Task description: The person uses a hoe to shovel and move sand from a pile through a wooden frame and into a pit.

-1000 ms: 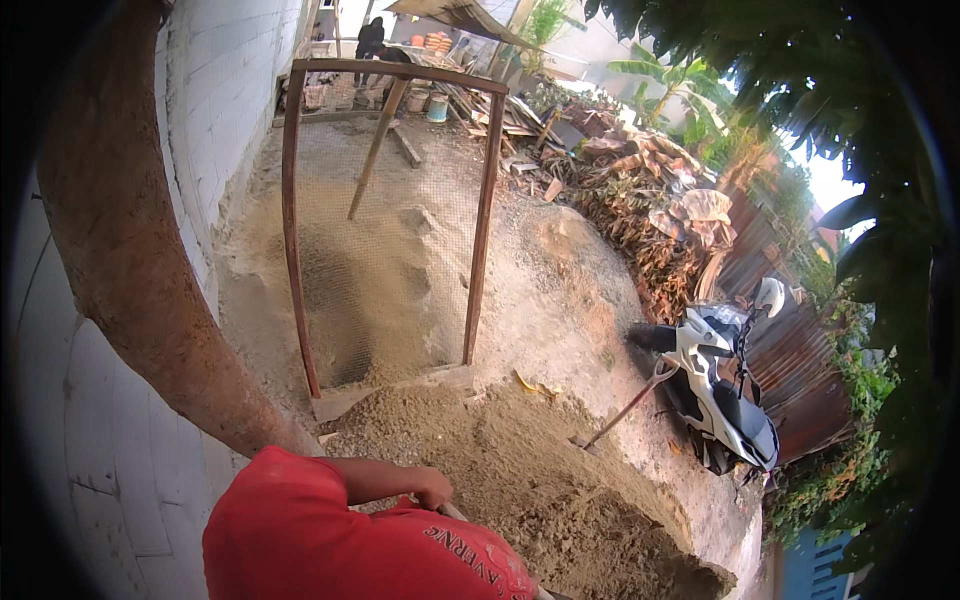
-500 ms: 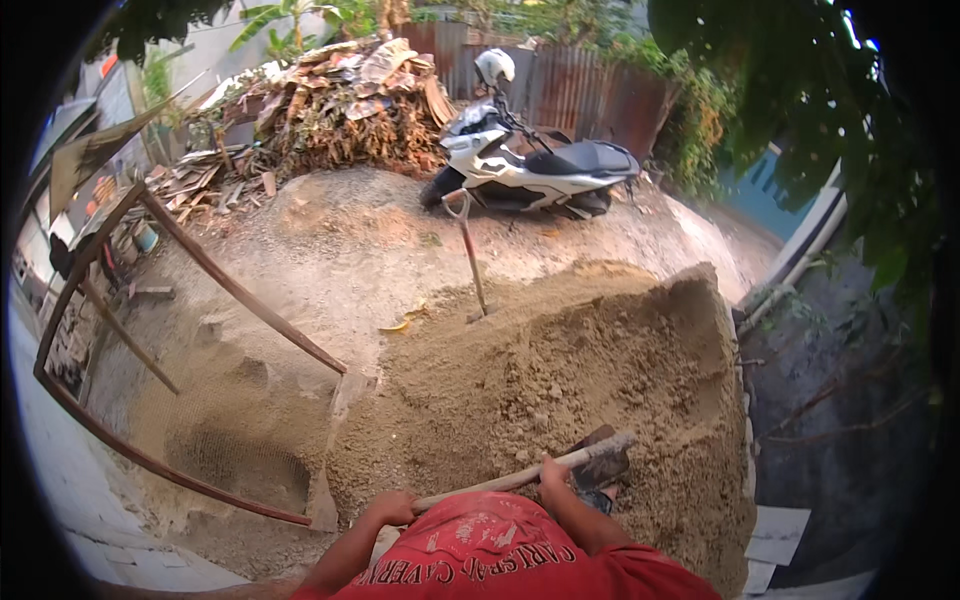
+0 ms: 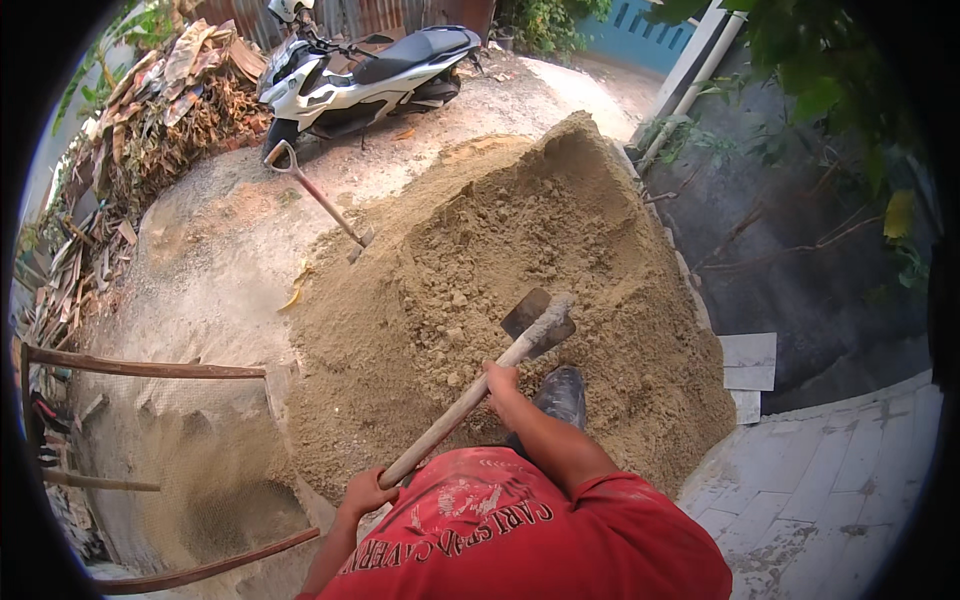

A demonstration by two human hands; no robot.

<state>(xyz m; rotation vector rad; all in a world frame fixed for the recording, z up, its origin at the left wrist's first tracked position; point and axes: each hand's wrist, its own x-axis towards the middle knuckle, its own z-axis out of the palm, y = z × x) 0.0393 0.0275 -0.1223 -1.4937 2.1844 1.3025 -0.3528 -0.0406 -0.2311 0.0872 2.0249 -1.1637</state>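
Observation:
A hoe [image 3: 445, 425] with a long pale wooden handle slants across in front of me, from lower left to upper right. My left hand [image 3: 370, 492] is closed round the handle's near end, close to my red shirt. Further up the handle, my right hand [image 3: 502, 380] grips it below the head. The dark metal blade [image 3: 525, 313] is at the face of a large sand pile [image 3: 470, 240]; whether it bites into the sand I cannot tell. Beside the handle, my dark boot [image 3: 564, 393] stands on the sand.
A shovel [image 3: 318, 200] stands stuck in the pile's left edge. At lower left lies a wood-framed mesh sieve [image 3: 150, 370] with sand. Behind are a white scooter [image 3: 360, 85] and a debris heap [image 3: 185, 100]. A dark wall [image 3: 780, 260] borders the right, above pale paving [image 3: 830, 480].
My view has swung right and downward. The hoe has gone from nearly level to a steeper slant, its head farther forward over the sand. Both hands keep their hold.

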